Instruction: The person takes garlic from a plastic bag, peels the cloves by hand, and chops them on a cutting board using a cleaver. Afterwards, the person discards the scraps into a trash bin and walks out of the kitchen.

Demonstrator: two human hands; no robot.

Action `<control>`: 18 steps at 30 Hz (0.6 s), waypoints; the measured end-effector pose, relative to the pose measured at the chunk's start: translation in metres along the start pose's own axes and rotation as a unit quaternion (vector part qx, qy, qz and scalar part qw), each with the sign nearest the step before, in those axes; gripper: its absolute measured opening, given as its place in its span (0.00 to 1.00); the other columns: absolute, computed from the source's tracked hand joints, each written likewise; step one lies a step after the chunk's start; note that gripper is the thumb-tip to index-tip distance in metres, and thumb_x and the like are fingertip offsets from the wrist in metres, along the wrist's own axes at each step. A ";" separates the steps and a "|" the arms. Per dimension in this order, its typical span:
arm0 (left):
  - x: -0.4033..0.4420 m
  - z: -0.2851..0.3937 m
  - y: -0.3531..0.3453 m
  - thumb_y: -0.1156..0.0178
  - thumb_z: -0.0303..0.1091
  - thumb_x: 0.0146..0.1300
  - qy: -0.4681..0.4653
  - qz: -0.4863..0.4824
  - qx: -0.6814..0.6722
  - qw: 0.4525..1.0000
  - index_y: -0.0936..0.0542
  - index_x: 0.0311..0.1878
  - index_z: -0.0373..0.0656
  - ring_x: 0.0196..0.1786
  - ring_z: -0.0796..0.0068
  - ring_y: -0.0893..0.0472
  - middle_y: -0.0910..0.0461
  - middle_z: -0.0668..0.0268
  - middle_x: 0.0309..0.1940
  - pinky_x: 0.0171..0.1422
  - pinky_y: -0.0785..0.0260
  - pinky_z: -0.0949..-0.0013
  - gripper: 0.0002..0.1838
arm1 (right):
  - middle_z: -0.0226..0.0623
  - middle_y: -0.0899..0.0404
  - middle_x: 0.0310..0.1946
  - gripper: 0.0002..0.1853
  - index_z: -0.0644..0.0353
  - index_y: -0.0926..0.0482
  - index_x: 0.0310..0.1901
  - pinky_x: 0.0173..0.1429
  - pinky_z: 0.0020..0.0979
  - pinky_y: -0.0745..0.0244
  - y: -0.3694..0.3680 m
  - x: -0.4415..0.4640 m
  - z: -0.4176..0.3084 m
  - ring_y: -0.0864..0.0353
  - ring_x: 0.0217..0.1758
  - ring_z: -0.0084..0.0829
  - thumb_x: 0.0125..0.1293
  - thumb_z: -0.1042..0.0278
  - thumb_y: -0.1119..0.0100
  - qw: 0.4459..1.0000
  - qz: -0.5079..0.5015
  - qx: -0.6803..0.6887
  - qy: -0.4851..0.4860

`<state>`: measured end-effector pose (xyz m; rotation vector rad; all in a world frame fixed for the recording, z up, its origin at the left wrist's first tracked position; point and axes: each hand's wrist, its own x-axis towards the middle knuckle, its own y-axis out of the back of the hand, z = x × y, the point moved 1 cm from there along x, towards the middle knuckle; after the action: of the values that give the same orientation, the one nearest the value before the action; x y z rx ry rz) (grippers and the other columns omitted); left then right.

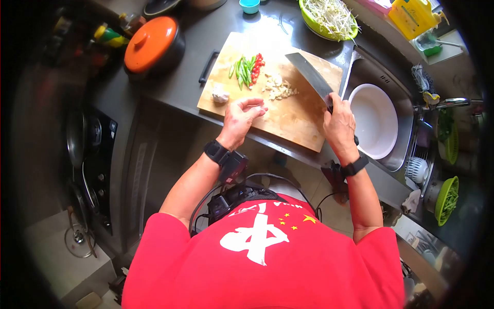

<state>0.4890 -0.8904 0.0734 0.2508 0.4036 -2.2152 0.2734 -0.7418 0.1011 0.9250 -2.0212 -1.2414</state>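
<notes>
My right hand [339, 123] grips the handle of a cleaver [311, 76], its broad blade slanting up and left over the right part of a wooden cutting board [303, 121]. My left hand [239, 121] is over the board's front edge, fingers curled in toward the thumb; whatever may be between the fingertips is too small to make out. Chopped garlic [279, 87] lies mid-board, just beyond my left fingertips. Farther back are sliced green peppers [244, 71] and a row of chopped red peppers [257, 68]. A garlic bulb [220, 95] sits left of my left hand.
A sink [404, 154] with a white basin [378, 121] adjoins the board's right side. Bean sprouts [329, 18] fill a green basket behind. An orange-lidded pot [151, 45] stands left, near a stove [105, 154]. A small blue bowl [249, 6] is at the back.
</notes>
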 end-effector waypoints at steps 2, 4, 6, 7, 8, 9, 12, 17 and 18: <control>-0.003 0.001 -0.003 0.40 0.23 0.65 0.004 -0.027 -0.028 0.999 0.25 0.56 0.27 0.54 0.67 0.18 0.19 0.52 0.50 0.62 0.27 0.71 0.17 | 0.51 0.27 0.42 0.21 0.58 0.30 0.53 0.49 0.50 0.29 -0.014 0.002 -0.002 0.24 0.47 0.52 0.57 0.74 0.37 0.999 0.008 -0.038 -0.012; -0.004 0.000 -0.005 0.39 0.23 0.65 0.011 -0.039 -0.077 0.996 0.26 0.56 0.27 0.55 0.66 0.18 0.19 0.51 0.50 0.63 0.27 0.70 0.18 | 0.51 0.28 0.45 0.22 0.58 0.30 0.54 0.50 0.50 0.30 -0.029 0.006 0.001 0.25 0.51 0.50 0.58 0.73 0.36 0.997 0.011 -0.070 -0.025; -0.008 0.004 -0.008 0.39 0.22 0.65 0.022 -0.047 -0.109 0.993 0.25 0.55 0.28 0.56 0.65 0.18 0.19 0.52 0.49 0.64 0.27 0.69 0.17 | 0.51 0.28 0.46 0.23 0.58 0.31 0.55 0.51 0.49 0.30 -0.039 0.007 0.002 0.26 0.52 0.50 0.58 0.73 0.36 0.997 0.013 -0.062 -0.035; -0.010 0.006 -0.009 0.39 0.23 0.65 0.023 -0.051 -0.108 0.993 0.25 0.55 0.28 0.56 0.65 0.18 0.19 0.52 0.49 0.63 0.26 0.69 0.16 | 0.51 0.28 0.47 0.24 0.59 0.31 0.56 0.51 0.49 0.30 -0.041 0.007 -0.001 0.27 0.53 0.50 0.58 0.73 0.36 0.998 0.014 -0.058 -0.038; -0.013 0.007 -0.009 0.39 0.23 0.65 0.025 -0.053 -0.106 0.993 0.25 0.55 0.29 0.55 0.65 0.18 0.18 0.53 0.49 0.62 0.25 0.68 0.16 | 0.50 0.28 0.47 0.24 0.59 0.29 0.56 0.53 0.48 0.30 -0.040 0.005 -0.003 0.27 0.52 0.50 0.58 0.72 0.35 0.997 -0.003 -0.061 -0.043; -0.015 0.008 -0.009 0.39 0.23 0.65 0.026 -0.054 -0.105 0.993 0.24 0.55 0.30 0.54 0.65 0.17 0.18 0.53 0.49 0.61 0.24 0.68 0.15 | 0.49 0.28 0.47 0.23 0.59 0.28 0.56 0.53 0.48 0.30 -0.035 0.002 -0.009 0.27 0.52 0.49 0.58 0.72 0.35 0.998 0.007 -0.060 -0.019; -0.017 0.001 -0.005 0.40 0.23 0.66 0.041 -0.071 -0.127 0.988 0.23 0.54 0.32 0.52 0.65 0.16 0.18 0.53 0.46 0.57 0.22 0.68 0.14 | 0.49 0.25 0.48 0.21 0.62 0.22 0.53 0.52 0.43 0.25 -0.019 -0.014 -0.034 0.24 0.49 0.45 0.57 0.72 0.33 0.993 0.079 -0.010 0.089; -0.026 0.000 -0.019 0.41 0.22 0.65 0.042 -0.074 -0.113 0.990 0.27 0.55 0.34 0.41 0.72 0.16 0.17 0.58 0.42 0.46 0.21 0.72 0.15 | 0.51 0.20 0.49 0.21 0.58 0.19 0.53 0.48 0.34 0.19 -0.019 -0.046 -0.091 0.16 0.44 0.44 0.57 0.81 0.35 0.907 -0.076 0.404 0.095; -0.026 -0.001 -0.019 0.43 0.20 0.64 0.048 -0.072 -0.116 0.989 0.28 0.56 0.35 0.41 0.74 0.17 0.18 0.60 0.42 0.46 0.22 0.72 0.17 | 0.52 0.19 0.46 0.19 0.56 0.18 0.52 0.49 0.36 0.20 -0.033 -0.050 -0.090 0.16 0.45 0.46 0.58 0.80 0.37 0.927 -0.006 0.351 0.133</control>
<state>0.4907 -0.8601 0.0846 0.2078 0.7485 -2.2773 0.3804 -0.7581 0.1002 1.3404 -2.2506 -0.3312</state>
